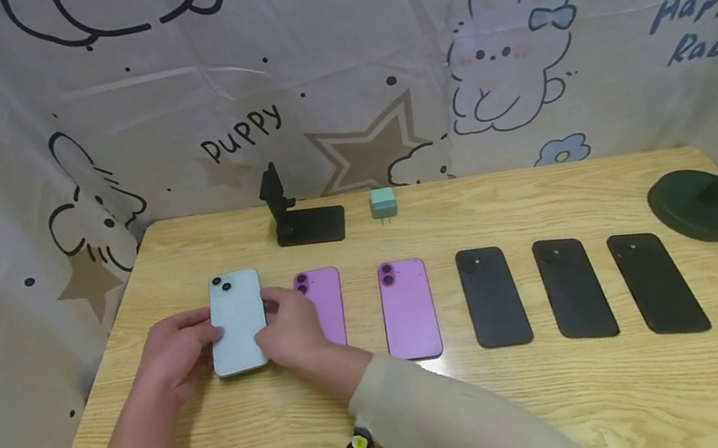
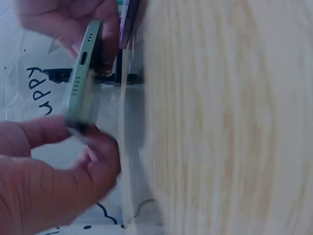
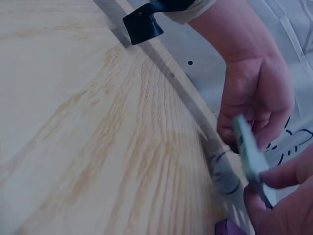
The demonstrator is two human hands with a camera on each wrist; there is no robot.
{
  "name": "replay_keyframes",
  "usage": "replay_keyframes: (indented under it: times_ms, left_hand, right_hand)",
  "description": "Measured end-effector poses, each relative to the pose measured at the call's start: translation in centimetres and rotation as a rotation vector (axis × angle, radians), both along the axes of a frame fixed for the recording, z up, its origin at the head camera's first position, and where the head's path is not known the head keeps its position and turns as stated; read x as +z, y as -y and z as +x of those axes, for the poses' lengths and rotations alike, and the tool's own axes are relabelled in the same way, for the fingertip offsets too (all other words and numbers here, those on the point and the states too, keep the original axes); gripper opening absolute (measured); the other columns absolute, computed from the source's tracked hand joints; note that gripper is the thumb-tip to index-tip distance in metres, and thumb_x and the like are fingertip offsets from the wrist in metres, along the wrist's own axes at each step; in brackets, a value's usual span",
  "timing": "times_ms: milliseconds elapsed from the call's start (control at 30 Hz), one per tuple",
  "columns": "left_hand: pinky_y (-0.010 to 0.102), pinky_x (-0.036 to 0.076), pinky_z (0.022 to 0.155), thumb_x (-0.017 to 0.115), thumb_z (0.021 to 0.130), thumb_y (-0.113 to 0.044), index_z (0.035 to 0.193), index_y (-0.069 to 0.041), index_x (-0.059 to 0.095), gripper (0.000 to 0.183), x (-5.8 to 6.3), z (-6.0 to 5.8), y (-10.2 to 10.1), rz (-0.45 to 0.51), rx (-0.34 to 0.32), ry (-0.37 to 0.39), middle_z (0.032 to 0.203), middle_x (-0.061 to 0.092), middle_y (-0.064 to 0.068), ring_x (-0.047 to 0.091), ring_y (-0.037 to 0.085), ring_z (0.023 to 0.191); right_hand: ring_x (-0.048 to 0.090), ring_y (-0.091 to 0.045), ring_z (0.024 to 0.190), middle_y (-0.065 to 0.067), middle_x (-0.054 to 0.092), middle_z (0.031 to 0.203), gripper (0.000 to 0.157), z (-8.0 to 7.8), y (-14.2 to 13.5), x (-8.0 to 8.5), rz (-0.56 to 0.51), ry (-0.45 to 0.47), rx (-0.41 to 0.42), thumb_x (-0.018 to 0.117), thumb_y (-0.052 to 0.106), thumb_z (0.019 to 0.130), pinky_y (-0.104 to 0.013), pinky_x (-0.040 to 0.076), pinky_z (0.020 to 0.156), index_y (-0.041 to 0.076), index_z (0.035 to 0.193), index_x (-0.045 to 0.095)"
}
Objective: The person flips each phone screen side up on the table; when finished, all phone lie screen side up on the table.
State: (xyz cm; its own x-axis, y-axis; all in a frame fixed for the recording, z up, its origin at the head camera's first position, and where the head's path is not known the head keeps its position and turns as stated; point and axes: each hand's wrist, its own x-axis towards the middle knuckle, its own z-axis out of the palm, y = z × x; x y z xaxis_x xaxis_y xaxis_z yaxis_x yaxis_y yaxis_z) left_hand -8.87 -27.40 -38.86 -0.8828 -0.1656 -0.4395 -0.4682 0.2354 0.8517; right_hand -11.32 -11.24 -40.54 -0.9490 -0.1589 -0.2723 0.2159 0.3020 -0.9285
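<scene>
A pale blue phone is held back side up above the left part of the table. My left hand grips its left edge, and my right hand pinches the right edge. In the left wrist view the phone shows its bottom edge with the charging port, raised off the wood. The right wrist view catches the phone edge-on between both hands. Just right of it lies a purple phone, partly hidden by my right hand. A second purple phone lies beyond that one.
Three black phones, the nearest one among them, continue the row rightward. Behind stand a black phone stand and a mint charger plug. A dark green round-based stand is at the far right. A printed cloth hangs behind the table.
</scene>
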Motion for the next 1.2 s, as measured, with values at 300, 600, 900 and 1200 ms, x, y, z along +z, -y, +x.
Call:
replay_keyframes:
  times_ms: [300,600,900,1200]
  left_hand:
    - [0.030,0.054,0.077,0.052,0.104,-0.017,0.148,0.004,0.031,0.053,0.5,0.7,0.4,0.118,-0.081,-0.113,0.127,0.056,0.016,0.062,0.017,0.097]
    - [0.031,0.057,0.074,0.047,0.107,-0.016,0.125,-0.003,0.053,0.024,0.6,1.0,0.9,0.388,-0.195,-0.252,0.110,0.065,0.005,0.065,0.014,0.093]
    - [0.033,0.055,0.082,0.053,0.105,-0.013,0.149,0.005,0.037,0.050,0.1,0.8,0.8,0.185,-0.247,-0.221,0.131,0.054,0.016,0.061,0.012,0.106]
    - [0.034,0.054,0.086,0.059,0.103,-0.020,0.147,0.003,0.044,0.052,-0.1,0.5,0.1,-0.027,-0.187,-0.222,0.133,0.051,0.026,0.062,0.014,0.102]
  right_hand:
    - [0.063,-0.007,0.087,0.003,0.066,0.115,0.065,0.6,-0.8,0.2,-0.067,0.004,0.037,0.082,-0.007,0.076,-0.021,0.053,0.066,0.015,0.134,0.065]
    - [0.066,-0.008,0.090,-0.001,0.055,0.139,0.065,1.3,-0.6,0.8,-0.160,-0.032,0.136,0.082,0.010,0.084,-0.023,0.055,0.066,0.023,0.143,0.057]
    - [0.055,-0.016,0.118,0.005,0.051,0.143,0.067,1.6,-0.3,1.2,-0.197,0.015,0.106,0.077,0.040,0.088,-0.032,0.053,0.085,0.028,0.148,0.050]
    - [0.059,-0.012,0.113,0.001,0.059,0.136,0.052,1.7,-0.5,1.4,-0.544,0.080,0.109,0.066,0.020,0.098,-0.040,0.054,0.087,0.030,0.147,0.052]
